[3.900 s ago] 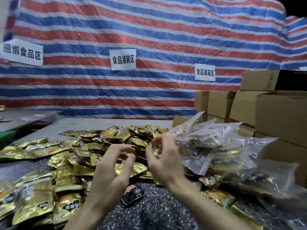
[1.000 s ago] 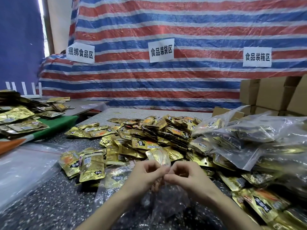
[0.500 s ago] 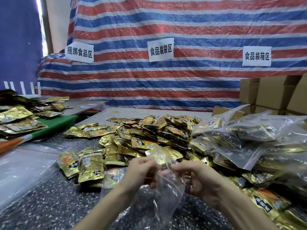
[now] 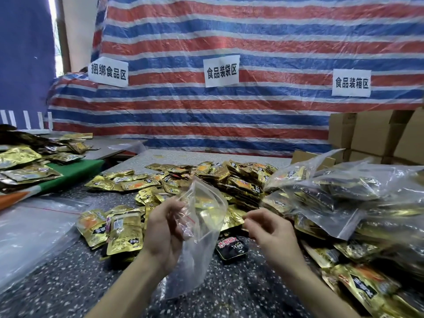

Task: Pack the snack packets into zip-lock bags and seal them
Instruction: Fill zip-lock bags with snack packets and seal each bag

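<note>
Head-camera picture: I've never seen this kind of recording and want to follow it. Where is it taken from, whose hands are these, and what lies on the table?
There is no machine: a person wears a camera on the head, so you look down at their own hands. The left hand grips a clear zip-lock bag, seemingly empty, near its mouth. The right hand hovers beside it, fingers curled; whether it pinches anything is unclear. On the speckled table lies a heap of gold snack packets and one black packet. To the right lie filled bags, with cardboard boxes behind. A striped tarpaulin with paper signs hangs at the back.
</note>
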Demonstrator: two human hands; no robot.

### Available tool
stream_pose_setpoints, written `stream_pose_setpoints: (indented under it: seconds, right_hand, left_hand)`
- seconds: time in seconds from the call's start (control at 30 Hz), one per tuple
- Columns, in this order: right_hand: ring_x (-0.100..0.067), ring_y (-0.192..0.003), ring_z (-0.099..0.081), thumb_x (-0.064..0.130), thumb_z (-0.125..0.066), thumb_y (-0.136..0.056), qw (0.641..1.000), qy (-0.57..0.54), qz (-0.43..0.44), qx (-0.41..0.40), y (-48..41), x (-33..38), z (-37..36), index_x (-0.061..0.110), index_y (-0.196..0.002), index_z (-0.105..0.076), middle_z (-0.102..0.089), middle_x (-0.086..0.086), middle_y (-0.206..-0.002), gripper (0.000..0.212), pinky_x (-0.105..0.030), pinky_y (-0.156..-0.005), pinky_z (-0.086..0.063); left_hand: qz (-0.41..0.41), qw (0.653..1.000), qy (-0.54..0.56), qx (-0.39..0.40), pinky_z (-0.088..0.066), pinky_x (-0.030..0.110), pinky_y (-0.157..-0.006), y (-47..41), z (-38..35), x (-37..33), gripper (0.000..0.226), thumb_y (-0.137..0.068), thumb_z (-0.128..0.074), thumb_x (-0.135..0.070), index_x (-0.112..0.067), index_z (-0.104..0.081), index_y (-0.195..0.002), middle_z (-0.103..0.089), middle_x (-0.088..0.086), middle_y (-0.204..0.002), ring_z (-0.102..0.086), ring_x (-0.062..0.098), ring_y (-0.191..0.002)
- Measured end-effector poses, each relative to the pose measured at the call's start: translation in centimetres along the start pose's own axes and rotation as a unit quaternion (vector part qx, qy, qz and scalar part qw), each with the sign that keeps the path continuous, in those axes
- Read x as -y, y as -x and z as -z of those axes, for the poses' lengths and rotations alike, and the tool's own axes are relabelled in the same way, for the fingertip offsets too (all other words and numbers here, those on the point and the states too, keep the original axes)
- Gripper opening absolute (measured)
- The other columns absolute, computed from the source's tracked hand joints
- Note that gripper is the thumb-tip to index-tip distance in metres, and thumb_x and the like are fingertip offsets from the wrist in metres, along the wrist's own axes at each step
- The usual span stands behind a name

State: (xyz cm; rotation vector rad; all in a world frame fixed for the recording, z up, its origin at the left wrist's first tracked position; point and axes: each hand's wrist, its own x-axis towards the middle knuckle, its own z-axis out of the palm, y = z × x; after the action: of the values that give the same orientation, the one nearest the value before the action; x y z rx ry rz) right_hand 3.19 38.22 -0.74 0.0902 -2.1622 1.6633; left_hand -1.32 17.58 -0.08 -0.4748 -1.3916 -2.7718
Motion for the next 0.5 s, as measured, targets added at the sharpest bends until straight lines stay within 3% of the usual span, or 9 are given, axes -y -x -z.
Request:
stream_pose_setpoints:
  seconds: [0.03, 0.1, 0.17, 0.23, 0.3, 0.37, 0.43, 0.5]
  right_hand:
    - [0.001, -0.083, -0.062, 0.014, -0.069, -0.09, 0.993, 0.116, 0.034, 0.001, -0.4, -0.6, -0.4, 0.03, -0.098, -0.071, -0.069, 0.016, -0.093, 0.018, -0.018, -0.074, -0.054]
    - [0.009, -0.105, -0.052, 0.009, -0.064, -0.09, 0.967, 0.241, 0.069, 0.034, -1.6, -1.3, -1.3, 0.035, -0.118, -0.062, -0.057, 0.026, -0.116, 0.038, -0.026, -0.101, -0.047]
    - [0.0, -0.13, -0.039, 0.009, -0.061, -0.084, 0.941, 0.319, 0.076, 0.079, -3.1, -1.8, -2.4, 0.037, -0.135, -0.052, -0.047, 0.022, -0.137, 0.058, -0.038, -0.117, -0.032]
    - [-0.009, -0.144, -0.021, 0.019, -0.063, -0.083, 0.923, 0.362, 0.039, 0.125, -4.5, -2.2, -3.4, 0.042, -0.146, -0.039, -0.032, 0.018, -0.155, 0.071, -0.045, -0.121, -0.017]
    - [-0.013, -0.146, -0.013, 0.038, -0.07, -0.081, 0.927, 0.344, -0.02, 0.151, -5.6, -2.1, -4.2, 0.047, -0.146, -0.036, -0.031, 0.015, -0.156, 0.073, -0.05, -0.119, -0.009]
    - [-0.017, -0.142, -0.017, 0.052, -0.074, -0.075, 0.929, 0.331, -0.048, 0.161, -6.5, -1.3, -4.6, 0.047, -0.139, -0.046, -0.043, 0.015, -0.134, 0.07, -0.052, -0.118, -0.008]
    - [-0.026, -0.137, -0.025, 0.052, -0.072, -0.075, 0.92, 0.355, -0.04, 0.163, -6.9, -0.4, -4.8, 0.042, -0.128, -0.056, -0.044, 0.018, -0.115, 0.056, -0.053, -0.118, -0.016]
    - [-0.029, -0.129, -0.035, 0.062, -0.064, -0.078, 0.877, 0.448, 0.011, 0.175, -6.9, -0.1, -4.8, 0.042, -0.123, -0.058, -0.053, 0.012, -0.123, 0.05, -0.052, -0.112, -0.03]
  left_hand:
    - [0.002, 1.0, 0.006, -0.009, -0.033, 0.033, -0.055, 0.0, 0.0, -0.1, 0.035, -0.061, -0.07, -0.022, -0.008, -0.052, -0.088, -0.043, 0.004, -0.066, -0.036, 0.019, -0.055]
    - [0.007, 1.0, 0.017, -0.004, -0.029, 0.035, -0.061, -0.1, -0.1, -0.3, 0.05, -0.055, -0.073, -0.025, -0.01, -0.053, -0.099, -0.041, 0.009, -0.074, -0.034, 0.021, -0.062]
    - [0.007, 1.0, 0.017, 0.016, -0.034, 0.033, -0.058, 0.1, -0.3, -0.4, 0.046, -0.055, -0.073, -0.026, -0.009, -0.054, -0.094, -0.042, 0.007, -0.069, -0.036, 0.02, -0.056]
    - [0.006, 0.999, 0.019, 0.044, -0.046, 0.028, -0.048, 0.3, -0.4, -0.2, 0.031, -0.062, -0.07, -0.025, -0.008, -0.055, -0.084, -0.045, 0.002, -0.058, -0.041, 0.016, -0.044]
    - [0.012, 0.998, 0.011, 0.061, -0.057, 0.04, -0.057, 0.4, -0.6, 0.2, 0.025, -0.063, -0.07, -0.026, -0.007, -0.062, -0.078, -0.05, 0.007, -0.058, -0.048, 0.02, -0.048]
    - [0.017, 0.999, -0.024, 0.044, -0.053, 0.055, -0.067, 0.4, -0.7, 0.5, 0.032, -0.057, -0.074, -0.028, -0.004, -0.065, -0.077, -0.052, 0.014, -0.07, -0.047, 0.028, -0.061]
    - [0.007, 0.999, -0.044, 0.02, -0.05, 0.035, -0.05, 0.5, -0.7, 0.5, 0.033, -0.055, -0.075, -0.026, -0.004, -0.056, -0.072, -0.048, 0.013, -0.062, -0.044, 0.022, -0.052]
    - [-0.005, 0.999, -0.038, 0.02, -0.038, 0.021, -0.037, 0.6, -0.8, 0.4, 0.022, -0.061, -0.073, -0.02, -0.012, -0.052, -0.061, -0.044, 0.004, -0.05, -0.041, 0.016, -0.038]
